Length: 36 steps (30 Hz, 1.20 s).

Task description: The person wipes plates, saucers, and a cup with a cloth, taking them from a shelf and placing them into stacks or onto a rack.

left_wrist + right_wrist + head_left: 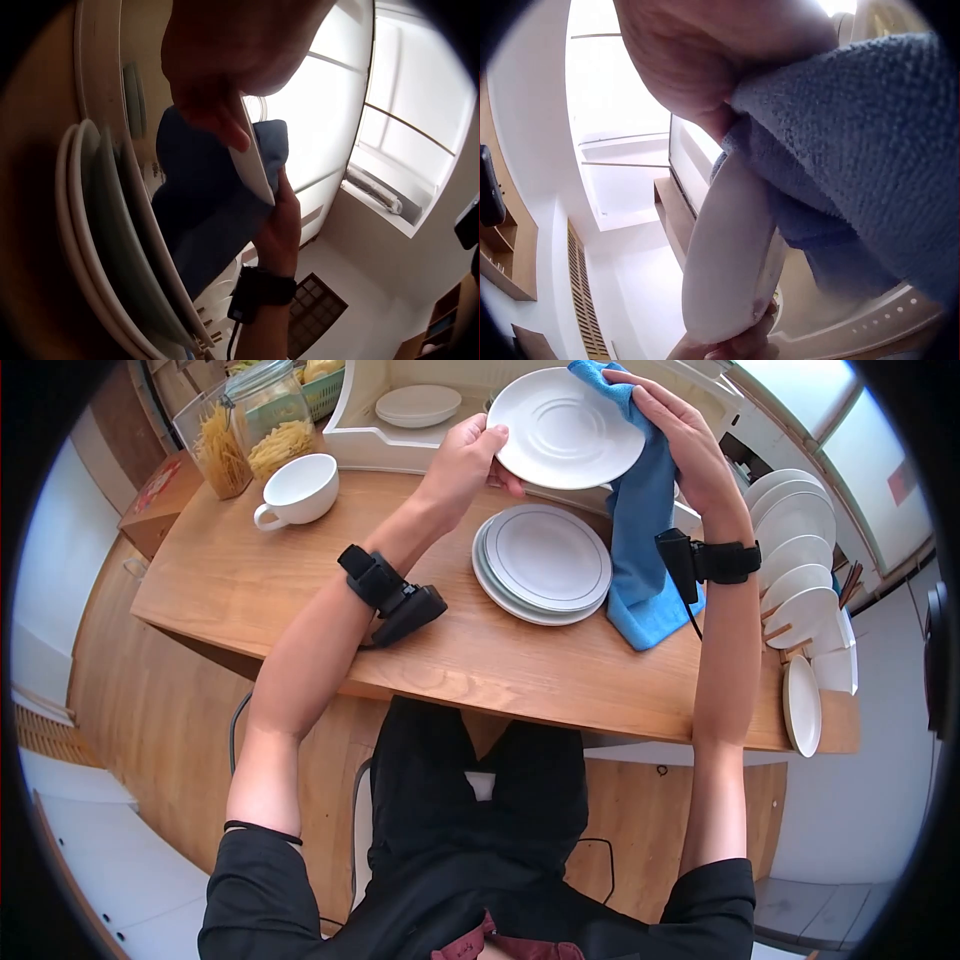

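Note:
My left hand (462,468) grips the left edge of a white saucer (565,435), raised above the table with its ringed centre facing me. At the saucer's upper right, my right hand (685,445) holds a blue cloth (645,510) against the rim. In the right wrist view, thick folds of the cloth (855,142) wrap round the edge of the saucer (731,247). The cloth's lower end hangs down to the tabletop. Just below the saucer sits a stack of plates (548,560), the top one thinly ringed near its edge.
On the wooden table (400,650), a white cup (300,492) stands at the left, near containers of pasta (280,445). Behind is a cream shelf unit (375,450) with small plates (418,404). Several plates stand upright in a rack (795,550) at the right; one oval dish (802,705) leans near the edge.

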Motion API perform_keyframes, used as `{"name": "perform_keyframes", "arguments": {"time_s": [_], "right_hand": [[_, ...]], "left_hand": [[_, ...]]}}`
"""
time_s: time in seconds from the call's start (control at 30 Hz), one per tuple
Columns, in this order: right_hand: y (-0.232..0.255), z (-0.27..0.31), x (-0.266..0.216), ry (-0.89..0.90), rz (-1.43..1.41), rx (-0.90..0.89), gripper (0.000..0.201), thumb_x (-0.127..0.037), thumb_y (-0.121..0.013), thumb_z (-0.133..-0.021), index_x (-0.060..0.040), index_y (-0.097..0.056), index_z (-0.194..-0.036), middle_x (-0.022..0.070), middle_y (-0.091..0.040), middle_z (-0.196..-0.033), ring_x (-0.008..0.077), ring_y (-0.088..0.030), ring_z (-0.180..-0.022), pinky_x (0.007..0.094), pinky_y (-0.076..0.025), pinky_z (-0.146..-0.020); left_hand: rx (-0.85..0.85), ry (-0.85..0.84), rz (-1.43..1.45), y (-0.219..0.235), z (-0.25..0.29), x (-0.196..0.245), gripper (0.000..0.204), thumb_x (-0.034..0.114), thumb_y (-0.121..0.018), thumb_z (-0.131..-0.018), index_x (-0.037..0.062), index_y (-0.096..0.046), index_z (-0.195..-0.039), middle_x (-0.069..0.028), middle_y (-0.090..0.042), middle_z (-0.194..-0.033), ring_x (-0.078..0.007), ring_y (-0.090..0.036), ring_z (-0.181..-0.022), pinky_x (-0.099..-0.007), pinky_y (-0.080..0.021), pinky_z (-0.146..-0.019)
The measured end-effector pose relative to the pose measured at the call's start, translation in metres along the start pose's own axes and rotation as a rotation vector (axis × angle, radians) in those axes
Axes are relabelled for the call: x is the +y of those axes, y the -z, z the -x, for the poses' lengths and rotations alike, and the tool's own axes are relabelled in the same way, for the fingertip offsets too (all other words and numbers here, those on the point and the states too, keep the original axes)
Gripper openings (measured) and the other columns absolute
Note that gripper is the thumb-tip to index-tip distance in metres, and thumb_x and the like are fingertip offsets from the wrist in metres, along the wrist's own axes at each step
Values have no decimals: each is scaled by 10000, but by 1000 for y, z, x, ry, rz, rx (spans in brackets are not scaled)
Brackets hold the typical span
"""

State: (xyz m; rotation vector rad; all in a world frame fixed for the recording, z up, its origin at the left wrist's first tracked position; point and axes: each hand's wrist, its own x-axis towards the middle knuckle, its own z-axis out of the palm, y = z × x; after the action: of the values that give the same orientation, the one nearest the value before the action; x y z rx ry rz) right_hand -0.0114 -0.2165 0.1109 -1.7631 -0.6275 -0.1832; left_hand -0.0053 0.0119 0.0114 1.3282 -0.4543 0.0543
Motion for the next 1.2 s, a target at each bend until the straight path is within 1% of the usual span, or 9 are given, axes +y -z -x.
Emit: {"name": "perform_keyframes", "arguments": {"time_s": [0.03,0.13,0.37,0.63,0.8,0.93,1.0,1.13,1.2], "right_hand": [[13,-4,16,72,14,-94,337,-253,-508,-1008,-79,-608,-1278,28,-647,-1135,86,-629,-974,197,-501,-887],[19,-6,23,44,48,-50,256,-187,-577,-960,-104,-693,-1173,51,-686,-1045,136,-652,-965,237,-519,-875],[18,-2,21,92,282,-82,234,-54,-571,-916,-94,-725,-1087,50,-687,-1037,128,-655,-930,253,-531,-865],[16,-2,19,152,364,-153,212,-77,-558,-944,-58,-696,-1104,19,-667,-1032,92,-629,-927,223,-514,-850],[10,-4,19,101,235,-92,217,-68,-550,-942,-67,-707,-1091,23,-675,-1015,99,-621,-915,236,-507,-845],[5,-5,24,95,241,-2,221,-92,-550,-948,-72,-696,-1113,12,-660,-1001,82,-591,-885,216,-486,-812],[-1,-6,26,131,257,40,219,-107,-549,-951,-74,-696,-1110,8,-650,-978,77,-569,-882,211,-462,-822],[-9,0,17,-21,335,-69,226,-138,-558,-949,-71,-692,-1117,8,-640,-962,80,-548,-891,211,-438,-836],[-4,1,12,46,398,-125,231,-147,-563,-945,-69,-691,-1121,9,-640,-962,88,-552,-903,209,-435,-840]], "left_hand": [[-28,18,9,2,-1,0,238,248,-466,-996,21,-518,-1047,-74,-629,-822,-115,-609,-608,-250,-529,-625],[-106,41,24,1,-1,1,239,246,-479,-990,19,-518,-1055,-89,-643,-852,-117,-627,-626,-244,-539,-631],[-404,244,-59,-2,6,8,272,242,-517,-968,-10,-536,-1070,-177,-704,-866,-135,-659,-571,-215,-541,-564],[-536,328,-28,-2,9,12,291,259,-522,-967,-18,-562,-1046,-167,-703,-819,-138,-649,-536,-216,-540,-531],[-347,272,80,-2,7,7,317,251,-505,-978,-56,-560,-1033,-152,-683,-822,-153,-667,-572,-239,-550,-587],[-320,257,102,-1,3,5,315,243,-503,-978,-62,-553,-1037,-151,-677,-833,-160,-678,-608,-254,-555,-621],[-186,215,117,-1,0,4,318,218,-444,-988,-76,-549,-1047,-192,-689,-849,-194,-695,-668,-300,-538,-665],[-49,182,137,8,-5,3,339,213,-390,-1005,-84,-531,-1085,-199,-690,-885,-197,-701,-731,-318,-539,-708],[174,167,248,15,-10,3,362,215,-348,-1018,-88,-497,-1146,-207,-688,-928,-196,-698,-779,-319,-539,-728]]}}
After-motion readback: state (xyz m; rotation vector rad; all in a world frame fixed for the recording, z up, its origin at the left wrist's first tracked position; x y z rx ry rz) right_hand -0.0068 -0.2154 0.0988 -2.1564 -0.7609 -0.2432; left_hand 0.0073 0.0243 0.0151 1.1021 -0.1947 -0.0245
